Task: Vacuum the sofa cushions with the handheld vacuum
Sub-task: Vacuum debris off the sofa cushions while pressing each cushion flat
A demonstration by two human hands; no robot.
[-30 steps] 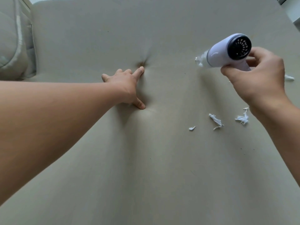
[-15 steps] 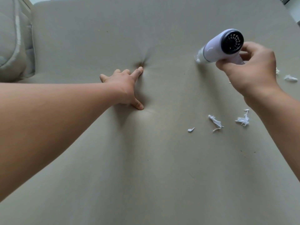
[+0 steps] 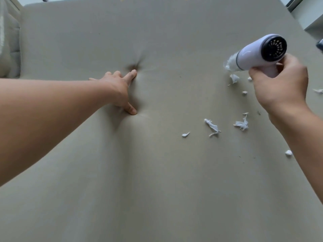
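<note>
A beige sofa cushion (image 3: pixel 157 180) fills the view, with a tufted dimple (image 3: pixel 133 67) near its middle. My left hand (image 3: pixel 118 89) lies flat on the cushion, fingers spread, just below that dimple. My right hand (image 3: pixel 279 88) grips the handle of a white handheld vacuum (image 3: pixel 257 53) with a black vented rear cap. Its clear nozzle (image 3: pixel 231 62) holds white scraps and points down-left, just above the fabric. Several white paper scraps (image 3: pixel 212 127) lie on the cushion below and around the nozzle.
A grey pillow or armrest (image 3: pixel 8 46) stands at the far left edge. A white ledge or wall (image 3: pixel 311 13) shows at the top right beyond the cushion's edge. Another scrap (image 3: pixel 288 152) lies beside my right forearm.
My right hand has carried the vacuum to the right, away from the middle of the cushion; small scraps now show under its nozzle. My left hand has stayed pressed by the dimple.
</note>
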